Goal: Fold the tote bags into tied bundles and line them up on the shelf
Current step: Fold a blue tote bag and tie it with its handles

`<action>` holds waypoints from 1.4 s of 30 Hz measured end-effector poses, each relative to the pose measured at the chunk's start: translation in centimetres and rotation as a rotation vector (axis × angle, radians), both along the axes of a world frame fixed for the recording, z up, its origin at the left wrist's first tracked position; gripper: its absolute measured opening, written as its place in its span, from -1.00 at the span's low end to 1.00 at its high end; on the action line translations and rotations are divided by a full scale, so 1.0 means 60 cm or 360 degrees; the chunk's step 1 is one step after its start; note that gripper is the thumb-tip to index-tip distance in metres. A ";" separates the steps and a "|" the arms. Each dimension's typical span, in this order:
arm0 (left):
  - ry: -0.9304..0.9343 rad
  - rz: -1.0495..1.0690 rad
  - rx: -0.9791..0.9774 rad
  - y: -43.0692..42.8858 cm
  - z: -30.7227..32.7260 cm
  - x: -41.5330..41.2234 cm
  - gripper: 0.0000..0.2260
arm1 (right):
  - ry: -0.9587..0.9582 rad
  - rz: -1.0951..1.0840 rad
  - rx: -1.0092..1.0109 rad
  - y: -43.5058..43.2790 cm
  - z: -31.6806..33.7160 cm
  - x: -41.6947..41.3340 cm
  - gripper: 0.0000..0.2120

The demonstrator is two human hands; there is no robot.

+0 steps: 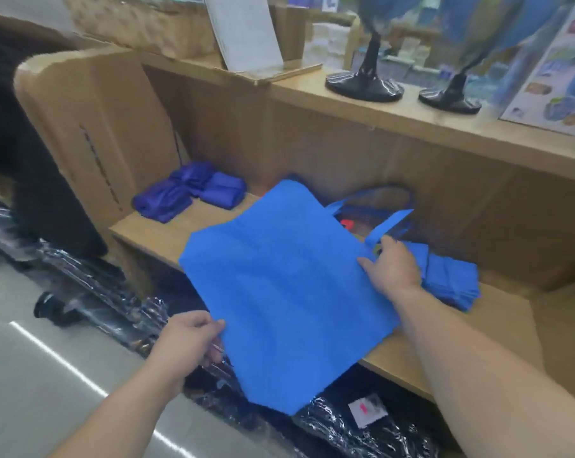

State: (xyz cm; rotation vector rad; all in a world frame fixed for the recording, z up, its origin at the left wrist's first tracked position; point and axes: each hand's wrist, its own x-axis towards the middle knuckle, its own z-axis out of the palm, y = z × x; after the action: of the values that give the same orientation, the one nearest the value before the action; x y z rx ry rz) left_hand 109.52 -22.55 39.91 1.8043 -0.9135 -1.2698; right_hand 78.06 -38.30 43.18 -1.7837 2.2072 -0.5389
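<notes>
Tote bag (289, 292): blue, flat, held over the shelf (153, 233) front edge. Behind-left of it: purple tied bundles (187, 193). Right of it: stack of blue bags (451, 282), partly hidden by right hand (391, 269), which grips the bag's handle-side edge. Left hand (190, 338) pinches the opposite edge.

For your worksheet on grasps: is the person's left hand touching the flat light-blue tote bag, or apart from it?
Touching. The head view shows the left hand pinching the tote bag at its near-left edge, with no gap between them.
</notes>
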 end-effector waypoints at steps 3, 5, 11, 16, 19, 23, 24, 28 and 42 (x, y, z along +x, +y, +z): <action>0.0144 -0.0123 0.0075 -0.037 -0.014 0.018 -0.77 | 0.0206 -0.0320 -0.0288 0.041 -0.022 0.032 -0.29; 0.0288 -0.0164 0.0128 -0.057 -0.023 0.017 -0.84 | 0.0224 -0.0209 -0.0422 0.079 -0.040 0.054 -0.36; 0.0526 -0.0369 0.0265 -0.085 -0.039 -0.016 -0.86 | 0.0272 0.0398 0.0363 0.168 -0.084 0.089 -0.17; 0.0361 -0.0437 0.0245 -0.087 -0.046 -0.036 -0.83 | 0.0346 0.0430 0.0622 0.175 -0.097 0.054 -0.06; -0.0043 -0.0299 -0.0050 -0.088 -0.052 -0.030 -0.72 | 0.0337 0.0487 0.0624 0.164 -0.098 0.016 -0.09; -0.0823 -0.0399 -0.0716 -0.108 -0.046 -0.008 -0.73 | 0.0266 0.0669 0.0585 0.134 -0.097 -0.039 -0.14; -0.1060 -0.0557 -0.0910 -0.118 -0.046 -0.002 -0.71 | 0.0254 0.0731 0.0594 0.124 -0.096 -0.051 -0.19; -0.1569 -0.1425 -0.0828 -0.154 -0.053 0.004 -0.18 | 0.0273 0.0894 0.0616 0.084 -0.085 -0.076 -0.29; -0.1125 -0.1511 -0.0784 -0.167 -0.067 0.006 -0.35 | 0.0031 0.0845 0.0159 0.204 -0.135 -0.105 -0.11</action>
State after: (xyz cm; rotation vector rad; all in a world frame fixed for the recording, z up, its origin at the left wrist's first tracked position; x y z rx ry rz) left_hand 109.88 -32.59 35.88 1.4142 -2.4285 -0.7187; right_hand 71.77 -26.07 35.08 -2.2013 1.6282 -0.2860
